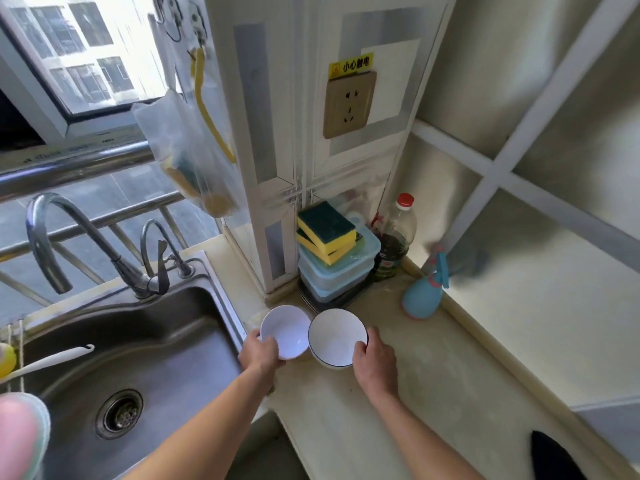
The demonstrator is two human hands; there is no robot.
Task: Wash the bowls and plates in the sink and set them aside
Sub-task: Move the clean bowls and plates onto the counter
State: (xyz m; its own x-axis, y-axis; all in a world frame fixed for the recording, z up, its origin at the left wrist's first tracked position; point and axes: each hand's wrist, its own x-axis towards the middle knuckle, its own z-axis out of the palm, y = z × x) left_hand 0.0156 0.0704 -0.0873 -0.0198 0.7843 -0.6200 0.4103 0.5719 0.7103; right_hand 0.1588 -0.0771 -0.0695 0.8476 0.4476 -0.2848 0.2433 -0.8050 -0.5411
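Setting: kitchen corner is showing a cream table (398, 403) running beside a steel sink (166, 358), with a window and railing sitting behind the faucet (86, 244).
Left hand: I am seeing my left hand (259, 355) gripping the near rim of a white bowl (285, 332), thumb curling inside the rim, and it is tilting the bowl so the opening is facing toward me.
Left bowl position: it is hanging right at the table's edge next to the sink; I cannot tell whether its base is touching the table.
Right hand: my right hand (375, 362) is gripping the near right side of a white bowl with a dark rim (334, 337), fingers wrapping its wall.
Right bowl position: it is sitting on the table, and the two bowls are touching or nearly touching rim to rim.
Behind the bowls: stacked blue containers (337, 271) are carrying two yellow-green sponges (325, 230), with a dark bottle with a red cap (394, 237) standing beside them.
Wall: a socket (348, 105) is sitting under a yellow warning label.
Right of the bowls: a blue spray bottle (424, 292) is standing by the wall.
Sink: a white-handled brush (52, 360) is lying across its left side.
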